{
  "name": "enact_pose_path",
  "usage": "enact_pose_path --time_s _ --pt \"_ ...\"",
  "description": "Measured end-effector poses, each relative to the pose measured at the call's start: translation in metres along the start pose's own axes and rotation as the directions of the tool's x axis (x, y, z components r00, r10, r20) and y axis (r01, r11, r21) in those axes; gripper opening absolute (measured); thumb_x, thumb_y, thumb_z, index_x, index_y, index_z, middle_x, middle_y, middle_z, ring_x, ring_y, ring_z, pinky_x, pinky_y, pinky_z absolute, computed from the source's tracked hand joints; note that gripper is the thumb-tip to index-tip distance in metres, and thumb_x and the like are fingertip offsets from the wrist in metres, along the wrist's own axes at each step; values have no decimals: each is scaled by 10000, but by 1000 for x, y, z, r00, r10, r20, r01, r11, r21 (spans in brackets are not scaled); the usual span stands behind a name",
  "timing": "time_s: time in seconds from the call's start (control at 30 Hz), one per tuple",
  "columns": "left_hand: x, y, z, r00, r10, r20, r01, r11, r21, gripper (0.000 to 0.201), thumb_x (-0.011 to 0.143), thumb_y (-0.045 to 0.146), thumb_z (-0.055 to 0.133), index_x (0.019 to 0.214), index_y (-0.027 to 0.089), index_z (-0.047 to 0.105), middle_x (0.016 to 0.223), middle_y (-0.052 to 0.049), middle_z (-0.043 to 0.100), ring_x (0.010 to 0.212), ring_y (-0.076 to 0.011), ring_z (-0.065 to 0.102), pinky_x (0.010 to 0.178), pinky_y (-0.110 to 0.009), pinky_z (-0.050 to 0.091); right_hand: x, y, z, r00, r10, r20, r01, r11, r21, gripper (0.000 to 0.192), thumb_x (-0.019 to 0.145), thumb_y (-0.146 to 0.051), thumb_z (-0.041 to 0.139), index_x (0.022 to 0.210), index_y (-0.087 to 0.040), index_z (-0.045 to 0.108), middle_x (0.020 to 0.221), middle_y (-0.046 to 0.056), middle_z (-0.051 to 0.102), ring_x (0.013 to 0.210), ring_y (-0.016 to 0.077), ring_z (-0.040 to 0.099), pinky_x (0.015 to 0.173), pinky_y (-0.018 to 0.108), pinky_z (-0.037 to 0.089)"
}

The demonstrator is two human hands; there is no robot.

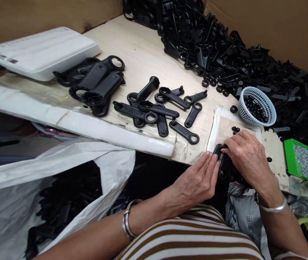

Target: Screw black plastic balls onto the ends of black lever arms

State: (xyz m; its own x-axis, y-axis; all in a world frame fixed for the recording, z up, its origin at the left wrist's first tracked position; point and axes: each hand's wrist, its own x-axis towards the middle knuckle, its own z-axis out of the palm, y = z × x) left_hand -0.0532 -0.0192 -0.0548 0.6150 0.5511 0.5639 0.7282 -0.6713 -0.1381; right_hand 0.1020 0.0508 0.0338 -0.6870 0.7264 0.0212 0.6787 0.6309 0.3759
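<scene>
Black part: a plastic arm (pixel 222 162) is sitting at the near edge of the bench (pixel 143 54), just in front of the white basket, caught between both hands.
Left hand: the left hand (pixel 200 180) is lying with fingers straight and pressed together, fingertips (pixel 213 159) touching the arm's left side.
Right hand: the right hand (pixel 247 159) is curling over the arm from the right, fingers bent and pinching its upper end; the arm's lower half is showing between the two hands.
Pad: a pale sheet (pixel 224 126) is lying under the hands, running back to the basket.
Basket: the white basket (pixel 257 106) is holding small black rings, just behind the right hand; a few loose rings (pixel 235 129) are lying between basket and hand.
Tray: a green tray (pixel 304 162) of silver screws is sitting right of the basket, nearer the person.
Loose arms: about ten black arms (pixel 159 108) are lying scattered left of the basket.
Larger parts: bigger black pieces (pixel 97 85) are stacked farther left of it.
Heap: a big pile (pixel 224 47) of black parts is filling the bench behind the basket.
Bag: a white bag (pixel 61 180) of black parts is hanging open below the bench, far left of the basket.
Wrists: bracelets are showing on both wrists.
</scene>
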Motion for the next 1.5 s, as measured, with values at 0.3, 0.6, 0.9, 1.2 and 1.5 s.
enact_pose_path --time_s 0.3,0.6,0.9,1.2,1.5 --pt "0 -1 0 1000 5 -2 -5 1000 -5 330 878 54 450 1147 -42 615 1175 -244 666 1102 -280 673 1023 -419 503 2 4 1 999 -35 -17 35 999 -6 210 855 -337 669 714 -199 596 683 43 616 773 228 506 668 341 322" --pt "1 -2 0 1000 -2 -20 2 1000 -13 329 861 50 445 1113 -40 636 1134 -232 689 1066 -283 690 1002 -407 517 5 4 1 989 -126 71 125 992 22 144 902 -212 590 764 -181 570 748 65 592 840 240 493 753 363 367" --pt "-4 3 6 999 -14 -50 11 998 -60 350 839 -3 444 1141 -88 598 1161 -292 656 1087 -306 679 1015 -416 506 3 -5 2 997 -52 65 50 998 31 127 908 -117 537 803 -148 602 771 83 613 874 242 510 771 356 391" --pt "-3 4 8 999 -14 -37 13 1000 -19 348 854 -7 412 1142 -78 596 1158 -276 664 1088 -287 681 1009 -394 528 2 0 9 998 -48 51 42 993 113 114 912 -211 575 805 -174 574 786 70 612 868 241 501 758 352 379" --pt "-3 5 7 999 -16 -31 16 1000 -16 337 874 13 432 1162 -65 590 1167 -267 663 1108 -274 672 1057 -418 489 -3 27 12 996 -93 -7 88 922 378 139 940 -253 542 1007 -180 640 948 78 675 899 214 521 769 337 418"
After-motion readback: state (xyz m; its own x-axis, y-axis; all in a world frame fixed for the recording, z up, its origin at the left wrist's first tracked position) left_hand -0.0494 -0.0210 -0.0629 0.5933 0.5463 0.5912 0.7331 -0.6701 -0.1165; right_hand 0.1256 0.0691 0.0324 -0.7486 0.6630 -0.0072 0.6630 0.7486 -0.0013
